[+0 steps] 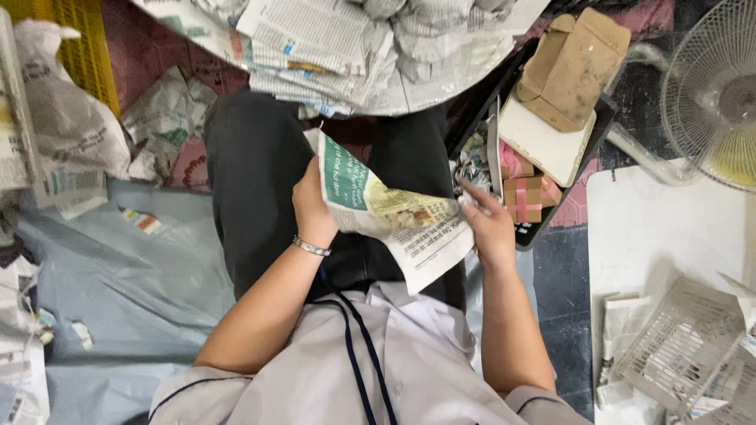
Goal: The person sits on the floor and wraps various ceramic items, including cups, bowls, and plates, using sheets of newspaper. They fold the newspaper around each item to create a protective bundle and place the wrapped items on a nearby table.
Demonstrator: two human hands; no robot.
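A crumpled sheet of newspaper (386,216) with a green patch lies across my lap, held by both hands. My left hand (313,205), with a silver bracelet on its wrist, grips the sheet's left edge. My right hand (488,224) holds the right edge, fingers pinching the paper near a black tray. I sit in dark trousers and a white shirt with a dark lanyard.
A pile of newspaper-wrapped bundles (370,47) lies ahead of my knees. A black tray (543,157) at right holds brown cardboard boxes (571,67) and pink-taped small boxes (528,189). A fan (713,86), a white board (661,228) and a plastic basket (681,342) are far right. Blue sheeting (126,267) covers the floor left.
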